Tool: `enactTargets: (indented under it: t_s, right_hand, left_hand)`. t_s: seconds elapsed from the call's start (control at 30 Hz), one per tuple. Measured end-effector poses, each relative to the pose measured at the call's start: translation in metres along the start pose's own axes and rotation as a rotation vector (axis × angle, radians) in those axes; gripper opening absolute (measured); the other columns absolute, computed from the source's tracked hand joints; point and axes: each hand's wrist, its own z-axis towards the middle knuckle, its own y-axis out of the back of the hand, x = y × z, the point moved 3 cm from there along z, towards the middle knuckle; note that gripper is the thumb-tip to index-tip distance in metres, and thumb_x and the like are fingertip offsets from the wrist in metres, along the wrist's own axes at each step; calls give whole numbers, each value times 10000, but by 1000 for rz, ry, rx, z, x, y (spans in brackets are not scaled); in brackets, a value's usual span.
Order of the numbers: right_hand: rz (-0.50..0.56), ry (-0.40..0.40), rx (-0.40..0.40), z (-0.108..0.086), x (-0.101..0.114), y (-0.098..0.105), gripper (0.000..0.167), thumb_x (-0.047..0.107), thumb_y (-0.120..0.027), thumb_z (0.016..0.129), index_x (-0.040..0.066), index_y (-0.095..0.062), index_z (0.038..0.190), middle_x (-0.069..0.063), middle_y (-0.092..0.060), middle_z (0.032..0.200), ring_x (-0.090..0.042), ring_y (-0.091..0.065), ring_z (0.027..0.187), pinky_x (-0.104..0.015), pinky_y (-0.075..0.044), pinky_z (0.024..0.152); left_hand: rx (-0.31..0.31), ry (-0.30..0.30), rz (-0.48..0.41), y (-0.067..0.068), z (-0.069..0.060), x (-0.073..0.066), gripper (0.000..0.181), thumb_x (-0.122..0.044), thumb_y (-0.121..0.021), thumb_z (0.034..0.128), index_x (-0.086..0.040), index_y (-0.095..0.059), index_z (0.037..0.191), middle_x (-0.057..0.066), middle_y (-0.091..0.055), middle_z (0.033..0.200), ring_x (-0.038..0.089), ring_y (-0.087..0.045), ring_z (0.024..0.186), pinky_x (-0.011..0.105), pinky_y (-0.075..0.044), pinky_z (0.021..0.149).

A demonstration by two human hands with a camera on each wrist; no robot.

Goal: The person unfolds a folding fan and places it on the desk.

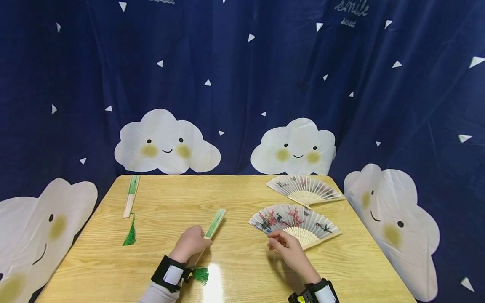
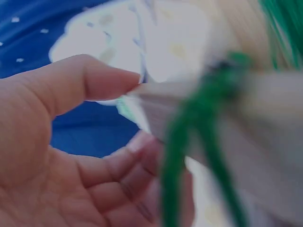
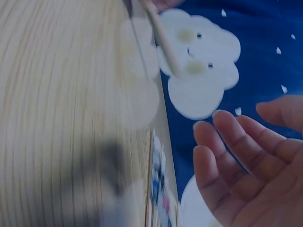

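A folded fan (image 1: pixel 215 224) with a green upper part is gripped by my left hand (image 1: pixel 192 244), its lower end and green tassel (image 1: pixel 201 275) near the wrist. In the left wrist view the thumb of my left hand (image 2: pixel 104 175) pinches the fan's pale sticks (image 2: pixel 279 137) against the fingers, with green cord (image 2: pixel 203 113) hanging in front. My right hand (image 1: pixel 289 252) holds nothing, fingers loosely bent, beside the lower left of an open fan (image 1: pixel 312 223) with red blossoms. The right wrist view shows my right hand (image 3: pixel 255 175) relaxed, near that fan's edge (image 3: pixel 161 189).
Another open fan (image 1: pixel 305 190) lies at the table's back right. A folded green fan (image 1: pixel 131 195) with a green tassel (image 1: pixel 130 235) lies at the left. Behind the wooden table (image 1: pixel 170 198) hangs a dark blue curtain (image 1: pixel 235 97) with white clouds.
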Motion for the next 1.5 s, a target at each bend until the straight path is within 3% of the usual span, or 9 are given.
enactTargets:
  t_s: [0.1, 0.2, 0.4, 0.53, 0.73, 0.83, 0.97, 1.2, 1.5]
  right_hand:
    - [3, 33, 93, 5, 8, -18, 309, 228, -575, 983, -46, -617, 1120, -215, -690, 920, -172, -690, 780, -310, -587, 694]
    - [21, 33, 145, 12, 19, -35, 323, 264, -555, 994, -32, -620, 1106, -198, -691, 909, -168, -683, 776, -325, -586, 673]
    - [62, 64, 85, 17, 52, -43, 236, 217, -551, 997, -4, -634, 1011, -192, -676, 795, -221, -653, 657, -368, -572, 568]
    - [90, 91, 37, 20, 64, -35, 199, 140, -570, 982, -22, -638, 889, -245, -653, 716, -241, -633, 580, -354, -558, 520]
    - [141, 181, 137, 26, 62, -25, 239, 150, -580, 975, 1, -615, 792, -240, -613, 666, -110, -589, 524, -285, -512, 485]
    - [140, 235, 188, 26, 67, -20, 245, 141, -577, 974, 19, -611, 765, -226, -574, 648, -106, -564, 522, -277, -492, 485]
    - [111, 261, 202, 28, 71, -16, 235, 125, -593, 961, 45, -605, 739, -195, -554, 634, -79, -538, 523, -273, -474, 480]
    - [155, 251, 197, 28, 72, -13, 190, 119, -656, 918, 12, -604, 770, -88, -551, 624, -74, -549, 528, -393, -532, 479]
    - [297, 241, 127, 32, 63, -7, 225, 77, -632, 929, -49, -540, 766, 61, -580, 621, -61, -567, 510, -292, -516, 470]
  left_hand:
    - [8, -101, -161, -8, -4, -24, 180, -134, -696, 727, -58, -534, 749, -15, -444, 665, 117, -396, 590, 210, -316, 508]
    - [45, -182, -278, -17, -10, -51, 227, -127, -689, 728, -31, -570, 896, 22, -533, 771, 123, -475, 658, 203, -393, 538]
    - [56, -303, -373, -22, -22, -91, 265, -194, -737, 799, -56, -566, 947, 32, -542, 844, 113, -486, 721, 181, -412, 575]
    - [63, -334, -486, -17, -22, -95, 308, -257, -707, 888, -44, -627, 1095, 57, -625, 921, 117, -588, 792, 211, -522, 642]
    - [252, -274, -857, -14, -18, -89, 316, -251, -632, 951, -7, -655, 1150, 89, -674, 1011, 133, -670, 806, 325, -607, 730]
    - [309, -271, -952, -13, -18, -88, 307, -221, -630, 951, 37, -638, 1118, 50, -685, 983, 124, -674, 795, 308, -602, 745]
    - [302, -323, -926, -10, -19, -90, 296, -214, -628, 952, 46, -638, 1094, 63, -693, 970, 102, -675, 796, 290, -599, 759]
    - [165, -463, -737, 0, -28, -98, 211, -167, -619, 956, 12, -667, 1056, 189, -709, 965, 145, -700, 764, 312, -609, 719]
    - [36, -423, -776, 2, -31, -97, 107, -70, -637, 917, 26, -645, 966, 213, -695, 857, 256, -710, 695, 271, -600, 653]
